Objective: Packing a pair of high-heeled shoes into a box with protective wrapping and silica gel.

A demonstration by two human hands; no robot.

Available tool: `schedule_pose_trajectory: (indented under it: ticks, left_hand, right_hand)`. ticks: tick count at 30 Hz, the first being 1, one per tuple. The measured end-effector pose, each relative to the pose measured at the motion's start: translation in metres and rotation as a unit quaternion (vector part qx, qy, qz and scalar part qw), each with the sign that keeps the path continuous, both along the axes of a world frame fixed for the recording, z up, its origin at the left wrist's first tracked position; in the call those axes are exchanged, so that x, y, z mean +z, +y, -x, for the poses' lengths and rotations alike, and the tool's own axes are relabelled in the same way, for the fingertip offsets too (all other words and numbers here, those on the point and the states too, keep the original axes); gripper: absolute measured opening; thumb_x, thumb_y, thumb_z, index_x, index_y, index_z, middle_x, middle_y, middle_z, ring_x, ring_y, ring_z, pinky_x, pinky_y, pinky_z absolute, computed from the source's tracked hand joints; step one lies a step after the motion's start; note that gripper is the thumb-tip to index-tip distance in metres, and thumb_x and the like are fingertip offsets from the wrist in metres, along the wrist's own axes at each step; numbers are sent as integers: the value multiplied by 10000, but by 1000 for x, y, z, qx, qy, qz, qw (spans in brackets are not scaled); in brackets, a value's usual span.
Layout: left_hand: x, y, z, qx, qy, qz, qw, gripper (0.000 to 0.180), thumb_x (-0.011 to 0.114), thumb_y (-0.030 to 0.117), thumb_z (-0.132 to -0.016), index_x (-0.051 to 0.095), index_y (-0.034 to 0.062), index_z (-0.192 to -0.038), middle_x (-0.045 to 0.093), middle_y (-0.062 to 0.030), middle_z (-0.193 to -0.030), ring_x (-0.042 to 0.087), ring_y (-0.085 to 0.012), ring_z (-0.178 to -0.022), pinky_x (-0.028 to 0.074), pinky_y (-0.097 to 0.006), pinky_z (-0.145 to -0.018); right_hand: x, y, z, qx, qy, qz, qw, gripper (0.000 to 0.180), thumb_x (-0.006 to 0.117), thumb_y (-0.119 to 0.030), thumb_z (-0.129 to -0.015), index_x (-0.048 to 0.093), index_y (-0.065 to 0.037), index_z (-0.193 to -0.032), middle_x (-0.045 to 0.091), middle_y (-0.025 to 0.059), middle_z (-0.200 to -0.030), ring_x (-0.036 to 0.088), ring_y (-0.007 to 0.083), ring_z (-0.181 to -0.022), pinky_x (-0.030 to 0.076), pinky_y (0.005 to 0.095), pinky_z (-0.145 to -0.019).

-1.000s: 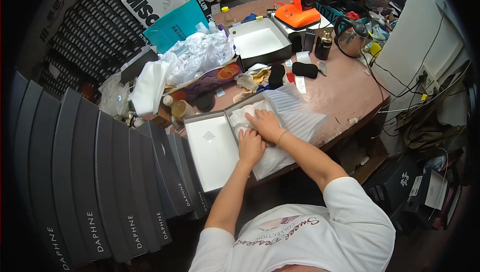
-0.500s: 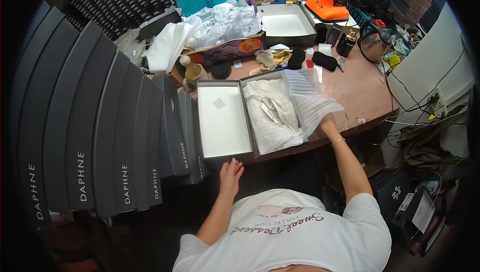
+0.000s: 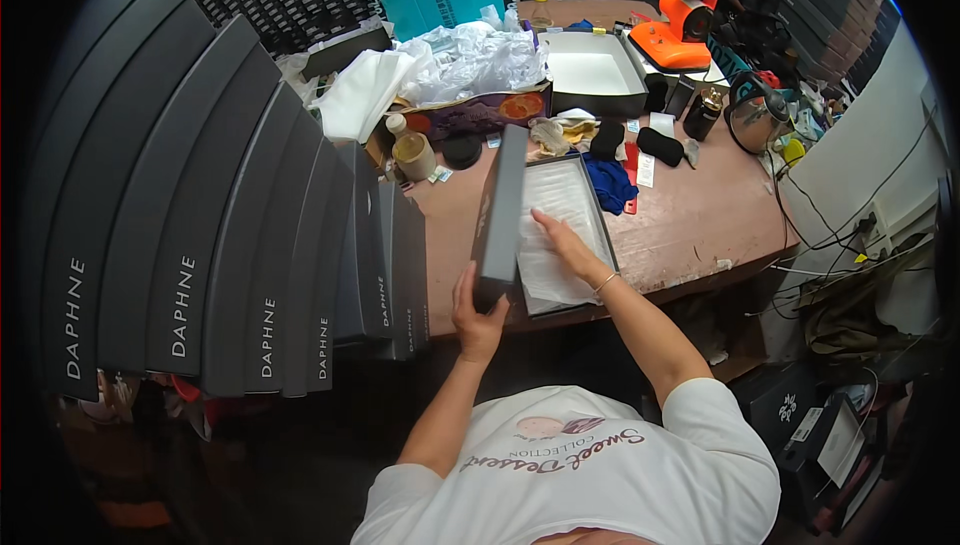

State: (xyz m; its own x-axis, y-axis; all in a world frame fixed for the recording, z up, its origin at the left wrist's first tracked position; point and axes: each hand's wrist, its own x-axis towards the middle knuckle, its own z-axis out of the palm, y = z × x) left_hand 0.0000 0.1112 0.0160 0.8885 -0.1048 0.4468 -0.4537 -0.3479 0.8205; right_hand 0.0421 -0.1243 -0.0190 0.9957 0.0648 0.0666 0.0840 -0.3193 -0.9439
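Observation:
A dark grey shoebox (image 3: pixel 603 232) lies on the table in front of me. White ribbed foam sheet (image 3: pixel 560 280) is folded over its contents, which are hidden. My right hand (image 3: pixel 565 245) rests on that sheet, fingers stretched out. The grey box lid (image 3: pixel 500 210) stands tilted up on edge along the box's left side. Gripping the lid's near end is my left hand (image 3: pixel 478 323), its thumb and fingers on either side.
Stacked grey shoeboxes (image 3: pixel 210 235) rise on the left. Behind the box are a blue cloth (image 3: pixel 610 185), black rolled items (image 3: pixel 660 147), a bottle (image 3: pixel 410 150) and crumpled white plastic (image 3: pixel 480 65). An orange device (image 3: pixel 680 33) stands at the far right, near cables (image 3: pixel 815 195).
The foam sheet has been folded over the box's contents, and my right hand has moved left onto it. My left hand has taken hold of the lid and raised it from lying flat.

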Motion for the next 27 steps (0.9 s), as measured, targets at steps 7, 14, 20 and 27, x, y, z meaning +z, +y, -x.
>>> schedule_pose_trajectory:
  ticks: [7,14,20,27]
  left_hand:
    - [77,-39,-12,-183,-165,-329,911,702,765,162,-677,504,130,-1328,464,-132,-1349,416,-287,-1281,198,-571,-1103]
    - [40,-45,-15,-93,-2,-84,992,680,630,377,-882,382,-1,-1391,356,-215,-1438,284,-362,-1375,168,-520,-1122]
    - [-22,-54,-48,-115,284,29,952,688,548,394,-945,321,-72,-1397,434,-265,-1371,431,-334,-1278,333,-370,-1060]
    - [-62,-56,-92,-179,364,73,911,509,580,231,-939,439,11,-1375,584,-187,-1224,556,-219,-1122,420,-305,-969]
  right_hand:
    - [29,-35,-7,-137,95,-447,879,518,555,-350,-939,461,-12,-1321,607,87,-1194,605,152,-982,495,277,-856]
    - [24,-92,62,-205,78,-316,923,399,450,-254,-969,556,11,-1248,636,101,-1149,617,177,-1019,491,273,-856]
    - [7,-70,73,-241,44,29,969,444,455,-321,-964,575,18,-1225,632,196,-1159,618,263,-1038,460,333,-900]
    - [-6,-76,42,-206,133,25,969,513,461,-442,-944,610,-24,-1200,635,246,-1114,609,357,-1057,445,384,-936]
